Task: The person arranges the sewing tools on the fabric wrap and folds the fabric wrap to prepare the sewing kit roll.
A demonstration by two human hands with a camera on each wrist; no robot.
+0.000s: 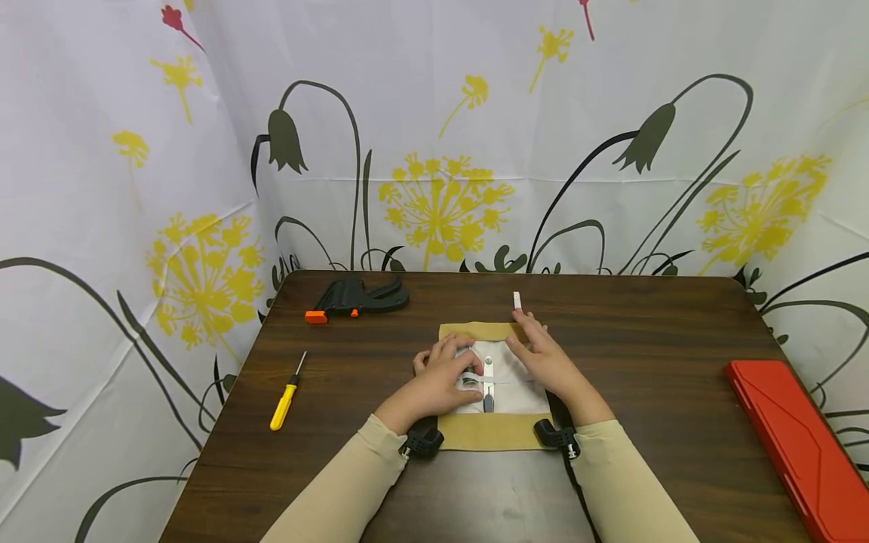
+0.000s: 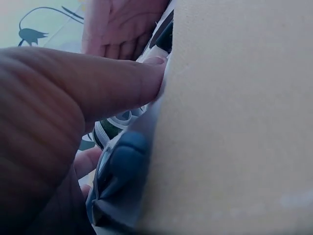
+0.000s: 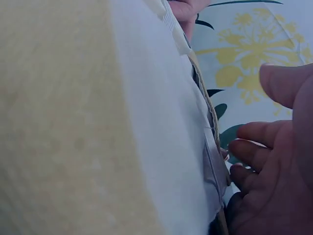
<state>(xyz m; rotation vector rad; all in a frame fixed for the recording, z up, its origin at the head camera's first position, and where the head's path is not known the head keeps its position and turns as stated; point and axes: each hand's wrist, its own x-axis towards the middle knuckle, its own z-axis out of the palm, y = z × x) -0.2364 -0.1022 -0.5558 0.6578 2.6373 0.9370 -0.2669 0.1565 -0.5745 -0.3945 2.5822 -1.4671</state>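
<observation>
I have the tan-and-white cloth holder [image 1: 495, 433] flat on the bench [image 1: 652, 332], right in front of me, with both hands at it. My left hand [image 1: 437, 381] curls its thumb and fingers round a small dark green item [image 2: 110, 128] on the left of the white panel; how firmly I grip it I cannot tell. A pale strap [image 1: 500, 380] runs across there, over the narrow white tool [image 1: 489, 403] with the grey end, which stands just beside my thumb.

My right hand [image 1: 550, 366] is open over the holder's right edge, fingers reaching toward the white strip [image 1: 517, 300] past the far edge; whether a fingertip touches it I cannot tell.

To do this well, I think I should let the right palm steady the cloth, so it cannot skid or bunch while the left works. I should keep the thumb low, move the green item along its own length, and avoid dragging the strap sideways, since that could pull the white tool askew.
</observation>
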